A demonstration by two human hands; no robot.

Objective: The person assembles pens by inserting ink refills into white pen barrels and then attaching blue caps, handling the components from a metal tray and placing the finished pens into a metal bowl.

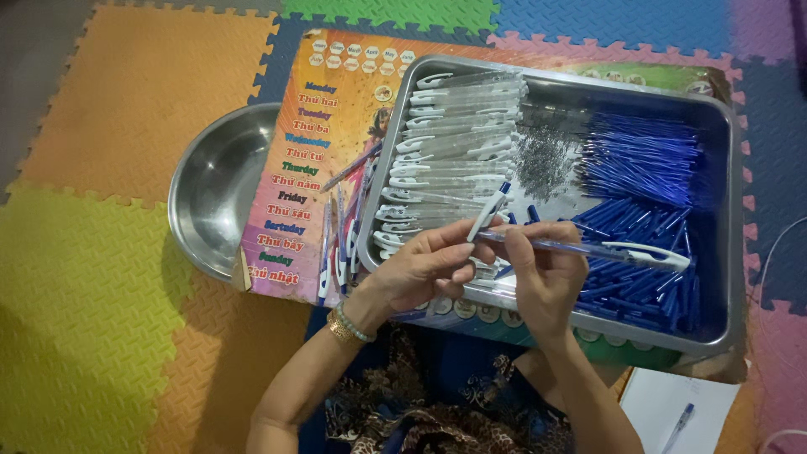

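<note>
My left hand (424, 269) pinches a white pen cap with a blue button (489, 212), held tilted above the steel tray (555, 84). My right hand (545, 273) grips a clear pen barrel with a blue refill and white clip (622, 250), lying level and pointing right. Both hands touch near the barrel's left end, over the tray's front edge. In the tray lie white-clipped clear barrels (458, 139) at left, small metal springs (542, 160) in the middle, blue refills (643, 155) at back right and blue tips (639, 269) at front right.
A round steel bowl (214, 189) sits left, partly under a colourful printed board (324, 151) that carries the tray. Several finished pens (340, 240) lie on the board beside the tray. A white sheet with a pen (677, 416) lies at bottom right. Foam puzzle mats cover the floor.
</note>
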